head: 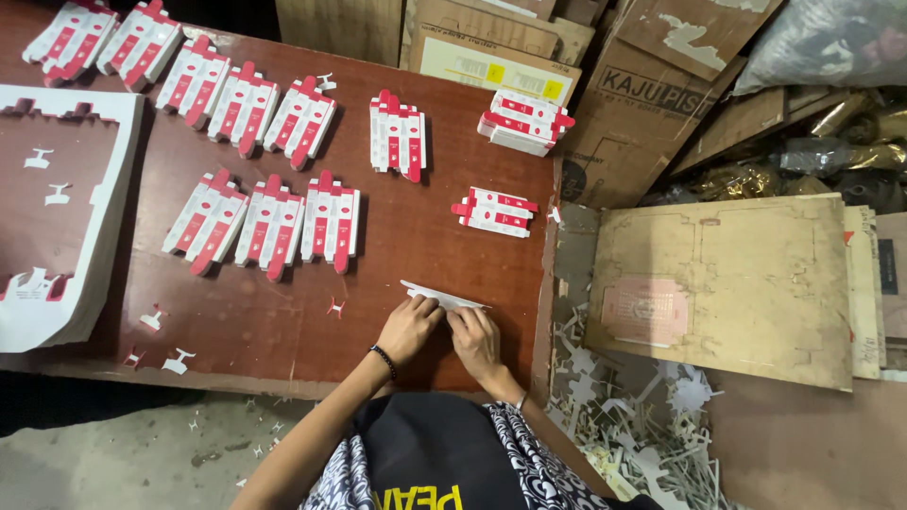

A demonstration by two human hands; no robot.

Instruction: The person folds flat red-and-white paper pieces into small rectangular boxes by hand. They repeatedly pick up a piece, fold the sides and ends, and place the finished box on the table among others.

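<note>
A: Both hands sat at the near table [283, 349] edge; left hand [408, 328] and right hand [475, 340] side by side, fingers curled, pinching a white card blank [444, 297].

B: Orientation?

A: Blank lay just beyond the fingertips, touching them; long axis ran left-right, slightly tilted; both hands equally near.

B: Further out?

A: Small stack of red-and-white flat cartons [494, 212] beyond the blank; rows of carton stacks [274, 225] further left; cardboard sheets [718, 283] off the table's right.

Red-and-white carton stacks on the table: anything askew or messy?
Mostly neat rows, but the two right-hand stacks sit skewed. Small offcuts litter the table's front, and scrap is heaped beside it.
</note>
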